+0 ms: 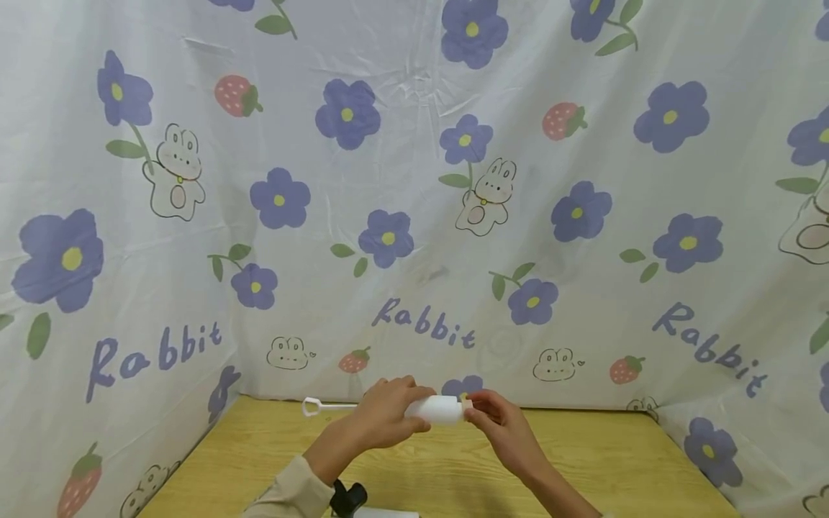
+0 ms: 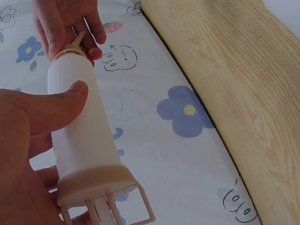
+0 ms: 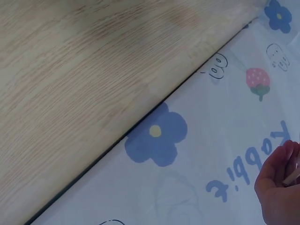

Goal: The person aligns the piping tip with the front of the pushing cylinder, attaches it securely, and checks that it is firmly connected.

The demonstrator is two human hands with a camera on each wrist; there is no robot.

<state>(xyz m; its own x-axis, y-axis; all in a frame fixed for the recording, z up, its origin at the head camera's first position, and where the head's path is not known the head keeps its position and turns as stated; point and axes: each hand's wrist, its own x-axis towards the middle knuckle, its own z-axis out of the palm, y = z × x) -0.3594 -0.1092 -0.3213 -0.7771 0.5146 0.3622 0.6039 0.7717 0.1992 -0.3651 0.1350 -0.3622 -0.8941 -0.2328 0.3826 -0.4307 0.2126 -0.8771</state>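
Note:
A white syringe-like tube (image 1: 443, 410) with a plunger lies level above the table's far edge. My left hand (image 1: 388, 417) grips its barrel, thumb along the side in the left wrist view. Out to the left runs the white plunger rod (image 1: 340, 407), ending in a loop handle (image 1: 311, 407). The beige collar (image 2: 96, 183) with side loops shows nearest that camera. At the other end my right hand (image 1: 508, 432) pinches the beige cap (image 1: 466, 409), which has a thin spout (image 2: 80, 37). Only part of the right hand (image 3: 281, 192) enters the right wrist view.
Below the hands is a wooden table (image 1: 583, 460). A patterned white curtain (image 1: 414, 216) hangs behind it and along both sides. At the bottom edge, near the left sleeve (image 1: 291, 493), a black and white object (image 1: 350, 498) is partly cut off.

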